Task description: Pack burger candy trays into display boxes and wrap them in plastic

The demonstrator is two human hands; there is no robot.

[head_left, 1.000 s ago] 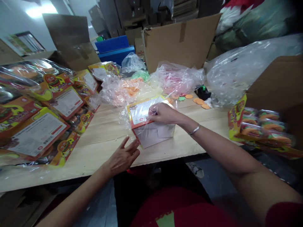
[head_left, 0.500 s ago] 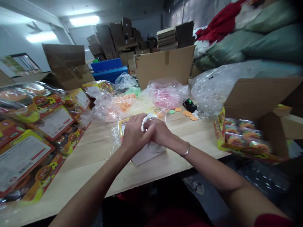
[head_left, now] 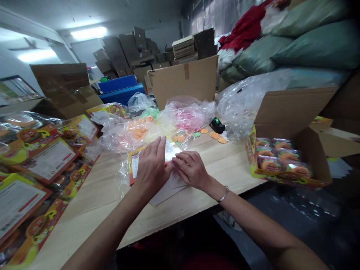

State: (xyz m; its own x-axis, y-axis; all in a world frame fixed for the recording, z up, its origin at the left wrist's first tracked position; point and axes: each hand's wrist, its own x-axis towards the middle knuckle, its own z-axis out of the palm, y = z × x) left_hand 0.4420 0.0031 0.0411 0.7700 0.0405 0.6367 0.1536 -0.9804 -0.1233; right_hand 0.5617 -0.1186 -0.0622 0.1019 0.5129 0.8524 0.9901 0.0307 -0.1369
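A toy package (head_left: 134, 164) with an orange-edged card back lies in a clear plastic bag on the wooden table (head_left: 233, 165), right in front of me. My left hand (head_left: 152, 167) lies flat on top of it with the fingers stretched out. My right hand (head_left: 191, 168) rests beside it on the bag's right part, its fingers extended and pressing the plastic down. A bracelet shows on my right wrist. Most of the package is hidden under both hands.
Several bagged toy packages (head_left: 42, 157) are piled at the left. Plastic bags of coloured pieces (head_left: 188, 114) and loose orange discs (head_left: 216, 135) lie behind. An open carton (head_left: 292, 112) with packages (head_left: 275, 157) stands right; a cardboard box (head_left: 182, 80) stands at the back.
My left hand came up from the table edge onto the package and now lies flat on it. My right hand went from pinching the bag to pressing it down. The view tilted up.
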